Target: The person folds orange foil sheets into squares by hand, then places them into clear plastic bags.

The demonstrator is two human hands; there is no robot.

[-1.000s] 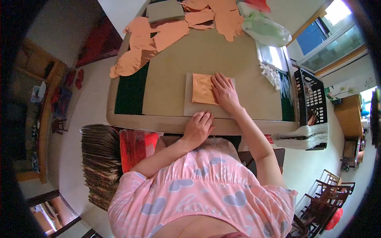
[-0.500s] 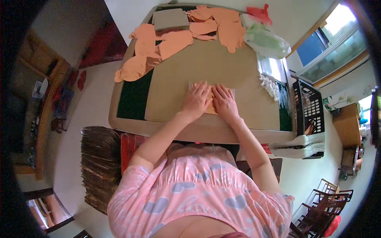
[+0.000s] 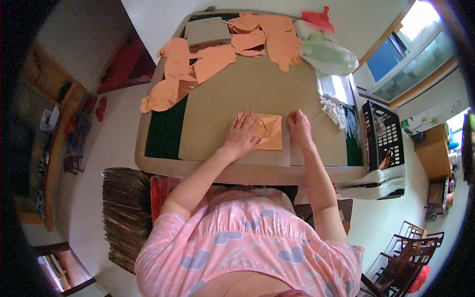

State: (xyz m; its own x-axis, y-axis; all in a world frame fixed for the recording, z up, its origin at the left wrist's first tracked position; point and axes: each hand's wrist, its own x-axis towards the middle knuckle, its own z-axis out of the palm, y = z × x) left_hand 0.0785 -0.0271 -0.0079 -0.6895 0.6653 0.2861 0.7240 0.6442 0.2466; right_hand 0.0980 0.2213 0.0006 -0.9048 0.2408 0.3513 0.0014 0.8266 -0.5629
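A folded, copper-orange foil piece [image 3: 269, 141] lies flat on the tan board [image 3: 247, 84] in front of me, creased across its middle. My left hand [image 3: 242, 131] presses down on its left half, fingers spread. Just right of the foil, my right hand [image 3: 300, 128] rests on the board with its fingers curled together; what they hold, if anything, is hidden. A faint see-through edge shows between the foil and this hand. Several flat orange foil shapes [image 3: 215, 62] lie spread along the table's back and left side.
A grey stack of flat sheets [image 3: 209, 30] sits at the back left. Behind right are a pale green plastic bag [image 3: 329, 54] and a red bag [image 3: 316, 20]. Small white pieces [image 3: 332, 113] lie near the right edge, beside a black crate [image 3: 383, 133]. A dark stack [image 3: 126, 213] stands lower left.
My right hand has lifted off the foil and moved right, its fingers now curled. More of the foil shows. My left hand remains on it.
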